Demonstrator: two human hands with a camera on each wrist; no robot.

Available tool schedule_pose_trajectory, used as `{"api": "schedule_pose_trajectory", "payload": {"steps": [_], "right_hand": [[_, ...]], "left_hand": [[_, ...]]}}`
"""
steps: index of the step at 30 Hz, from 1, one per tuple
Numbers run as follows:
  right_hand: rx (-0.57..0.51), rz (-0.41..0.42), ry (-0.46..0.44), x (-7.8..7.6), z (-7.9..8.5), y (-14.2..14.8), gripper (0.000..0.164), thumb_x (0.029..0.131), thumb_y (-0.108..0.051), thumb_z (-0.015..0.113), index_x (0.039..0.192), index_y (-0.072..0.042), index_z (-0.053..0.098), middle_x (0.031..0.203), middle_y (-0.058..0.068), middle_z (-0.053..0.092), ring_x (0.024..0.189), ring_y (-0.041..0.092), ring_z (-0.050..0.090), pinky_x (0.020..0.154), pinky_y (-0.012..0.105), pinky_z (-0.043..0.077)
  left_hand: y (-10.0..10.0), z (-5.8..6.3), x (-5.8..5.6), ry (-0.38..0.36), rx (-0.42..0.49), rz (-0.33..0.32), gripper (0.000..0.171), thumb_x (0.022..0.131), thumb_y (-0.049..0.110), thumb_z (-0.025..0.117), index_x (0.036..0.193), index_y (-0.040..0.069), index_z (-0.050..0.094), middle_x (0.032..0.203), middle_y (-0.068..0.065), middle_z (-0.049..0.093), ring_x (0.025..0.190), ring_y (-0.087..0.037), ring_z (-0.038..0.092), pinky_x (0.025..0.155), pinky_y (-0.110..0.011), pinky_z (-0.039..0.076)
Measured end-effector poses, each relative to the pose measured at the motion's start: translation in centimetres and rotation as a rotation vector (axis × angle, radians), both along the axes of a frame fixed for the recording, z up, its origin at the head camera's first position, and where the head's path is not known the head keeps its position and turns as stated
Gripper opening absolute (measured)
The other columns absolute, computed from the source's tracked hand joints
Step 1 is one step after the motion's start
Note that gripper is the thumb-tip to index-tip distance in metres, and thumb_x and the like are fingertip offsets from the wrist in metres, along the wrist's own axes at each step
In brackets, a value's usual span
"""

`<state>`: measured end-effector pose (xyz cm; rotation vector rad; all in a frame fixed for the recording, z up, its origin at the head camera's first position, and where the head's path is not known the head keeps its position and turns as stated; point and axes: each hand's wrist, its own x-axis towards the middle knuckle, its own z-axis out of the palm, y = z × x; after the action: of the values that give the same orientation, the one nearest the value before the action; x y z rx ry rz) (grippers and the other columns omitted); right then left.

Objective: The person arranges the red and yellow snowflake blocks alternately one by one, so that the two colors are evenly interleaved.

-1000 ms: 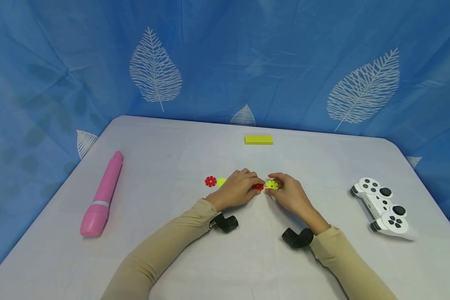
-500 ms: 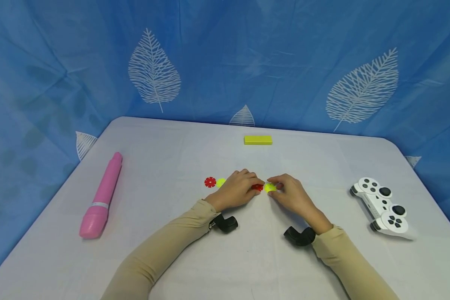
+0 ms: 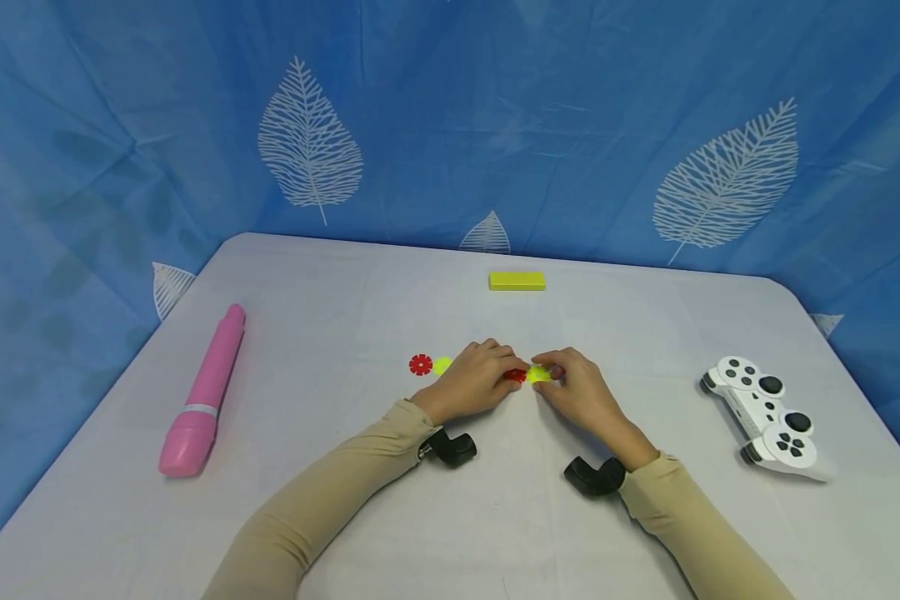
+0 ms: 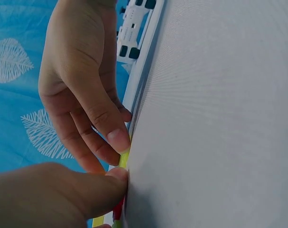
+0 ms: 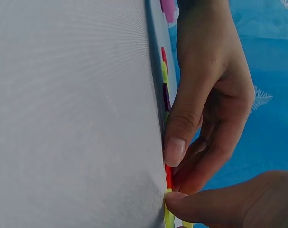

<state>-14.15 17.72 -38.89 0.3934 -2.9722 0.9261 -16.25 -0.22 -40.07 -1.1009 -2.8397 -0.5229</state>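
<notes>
My left hand pinches a red notched plastic disc between thumb and fingers, low over the table. Facing it, my right hand pinches a yellow notched disc by its near and far edges. The two discs meet edge to edge in the head view. Left of my left hand, another red disc and another yellow disc lie in a row. In the right wrist view a purple disc continues this row, which passes behind my left thumb; the head view hides that part under the hand.
On the white table, a pink microphone-shaped object lies at the left and a white game controller at the right. Beyond the hands sits a yellow block. A blue leaf-printed cloth hangs behind.
My right hand has tipped the yellow disc flatter and brought it left against the red disc, closing the small gap. My left hand has stayed in place on the red disc.
</notes>
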Motion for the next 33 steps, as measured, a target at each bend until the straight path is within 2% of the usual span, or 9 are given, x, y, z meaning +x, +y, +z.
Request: {"api": "schedule_pose_trajectory", "payload": {"steps": [5,10,21,28,33], "right_hand": [[0.001,-0.006,-0.011,0.0,0.0,0.1,0.035,0.077,-0.009,0.068,0.111,-0.003,0.062,0.098,0.015,0.059,0.080,0.021,0.053,0.065,0.029,0.042],[0.004,-0.017,-0.020,0.0,0.2,0.2,0.037,0.077,-0.010,0.069,0.113,-0.005,0.062,0.103,0.015,0.059,0.085,0.023,0.055,0.069,0.035,0.046],[0.010,-0.002,-0.016,0.1,0.8,0.4,0.036,0.080,-0.014,0.067,0.114,-0.004,0.061,0.109,0.016,0.059,0.090,0.025,0.056,0.074,0.039,0.048],[-0.013,0.008,0.024,-0.2,1.0,1.0,0.032,0.084,-0.014,0.062,0.114,-0.003,0.060,0.110,0.017,0.060,0.093,0.028,0.057,0.078,0.044,0.048],[-0.031,0.030,0.033,-0.3,1.0,1.1,0.030,0.085,-0.007,0.056,0.115,-0.001,0.059,0.110,0.019,0.060,0.095,0.030,0.058,0.081,0.045,0.047]], "left_hand": [[0.1,0.0,0.0,0.000,0.000,0.000,0.027,0.088,0.026,0.058,0.114,0.019,0.063,0.103,0.005,0.063,0.096,-0.013,0.052,0.081,-0.030,0.042],[0.1,-0.1,0.0,0.008,0.004,0.001,0.028,0.088,0.026,0.058,0.114,0.019,0.063,0.104,0.005,0.062,0.097,-0.014,0.052,0.081,-0.030,0.042],[0.2,-0.1,0.2,0.006,0.016,0.011,0.031,0.088,0.025,0.057,0.119,0.020,0.059,0.115,0.002,0.058,0.106,-0.016,0.050,0.087,-0.031,0.042],[-0.3,0.6,0.2,-0.019,0.008,0.021,0.040,0.085,0.029,0.061,0.124,0.020,0.056,0.121,0.000,0.055,0.112,-0.017,0.048,0.091,-0.033,0.041],[-1.3,1.2,-0.2,-0.051,-0.008,0.055,0.039,0.088,0.027,0.057,0.126,0.019,0.053,0.124,0.001,0.055,0.114,-0.017,0.048,0.095,-0.035,0.040]]}}
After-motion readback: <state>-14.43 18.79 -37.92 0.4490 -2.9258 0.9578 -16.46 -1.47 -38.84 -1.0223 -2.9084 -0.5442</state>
